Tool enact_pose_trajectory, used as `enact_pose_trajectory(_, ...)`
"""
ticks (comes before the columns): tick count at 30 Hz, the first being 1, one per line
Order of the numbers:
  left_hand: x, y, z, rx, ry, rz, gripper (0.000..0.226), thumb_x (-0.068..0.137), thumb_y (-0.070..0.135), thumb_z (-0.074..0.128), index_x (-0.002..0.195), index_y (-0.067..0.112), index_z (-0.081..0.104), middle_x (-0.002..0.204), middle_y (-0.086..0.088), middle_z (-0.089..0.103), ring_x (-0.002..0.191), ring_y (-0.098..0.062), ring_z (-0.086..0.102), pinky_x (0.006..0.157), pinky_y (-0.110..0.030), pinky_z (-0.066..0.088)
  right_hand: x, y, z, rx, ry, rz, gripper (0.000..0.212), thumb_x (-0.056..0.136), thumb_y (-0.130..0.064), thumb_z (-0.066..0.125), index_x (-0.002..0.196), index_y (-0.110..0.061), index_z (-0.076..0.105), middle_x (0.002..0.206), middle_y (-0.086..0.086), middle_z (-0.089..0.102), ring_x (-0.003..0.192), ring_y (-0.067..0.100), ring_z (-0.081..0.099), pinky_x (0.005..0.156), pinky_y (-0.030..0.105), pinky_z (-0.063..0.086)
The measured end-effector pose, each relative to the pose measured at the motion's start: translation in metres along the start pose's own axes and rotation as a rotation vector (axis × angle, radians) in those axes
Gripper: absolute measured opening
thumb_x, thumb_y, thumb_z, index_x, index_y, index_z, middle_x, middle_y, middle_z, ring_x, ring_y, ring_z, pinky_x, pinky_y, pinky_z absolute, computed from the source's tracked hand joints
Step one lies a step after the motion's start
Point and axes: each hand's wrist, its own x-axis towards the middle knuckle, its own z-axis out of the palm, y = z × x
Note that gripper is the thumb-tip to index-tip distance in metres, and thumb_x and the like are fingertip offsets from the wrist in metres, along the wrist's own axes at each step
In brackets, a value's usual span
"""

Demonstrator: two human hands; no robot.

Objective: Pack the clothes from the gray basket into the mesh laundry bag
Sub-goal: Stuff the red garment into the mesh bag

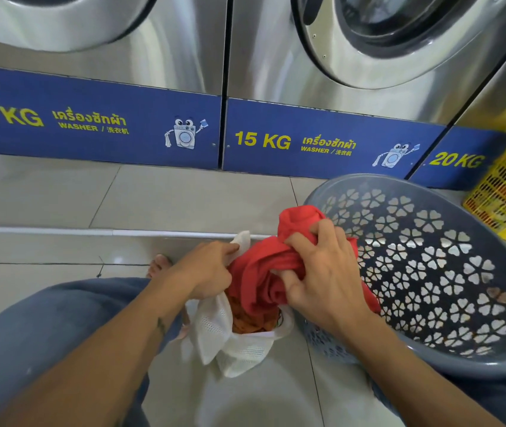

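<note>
White mesh bag [233, 343], soft and crumpled, on glossy tile between knees, just left of round gray basket [449, 303] with flower-shaped cutouts. Left hand [205, 269] pinching bag rim; right hand [322, 272] clenched around bunched red garment [264, 266] at bag mouth.

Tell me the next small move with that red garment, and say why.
Probably push the red garment down into the mesh laundry bag. The right hand grips it bunched over the mouth, the left hand holds the rim open, and the gray basket looks empty.
</note>
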Motion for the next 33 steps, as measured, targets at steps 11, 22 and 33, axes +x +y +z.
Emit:
enact_pose_trajectory(11,-0.002,0.005,-0.001,-0.002,0.023,0.036,0.064,0.084,0.004,0.050,0.143,0.028,0.044,0.140,-0.003,0.052,0.119,-0.025,0.054,0.088,-0.023,0.043,0.020,0.056,-0.026,0.302,-0.111,0.162,0.074,0.072,-0.041,0.070,0.142,-0.032,0.049,0.133,0.009,0.042,0.126,0.032,0.042,0.111,0.041,0.034)
enact_pose_trajectory(22,-0.005,0.008,0.000,0.033,0.024,0.050,0.063,0.087,0.007,0.051,0.146,0.027,0.040,0.144,-0.002,0.047,0.125,-0.024,0.049,0.097,-0.025,0.039,0.009,0.108,0.015,1.163,-0.710,0.827,0.059,0.081,-0.032,0.074,0.136,-0.034,0.053,0.113,0.020,0.069,0.088,0.030,0.055,0.073,0.034,0.046)
enact_pose_trajectory(33,-0.004,0.009,0.001,0.019,0.015,0.041,0.065,0.086,0.004,0.050,0.145,0.030,0.041,0.141,0.000,0.050,0.119,-0.022,0.053,0.092,-0.025,0.043,0.037,0.106,0.030,0.868,-0.755,0.626,0.064,0.081,-0.005,0.050,0.124,-0.052,0.059,0.115,-0.004,0.074,0.110,0.029,0.068,0.094,0.058,0.053)
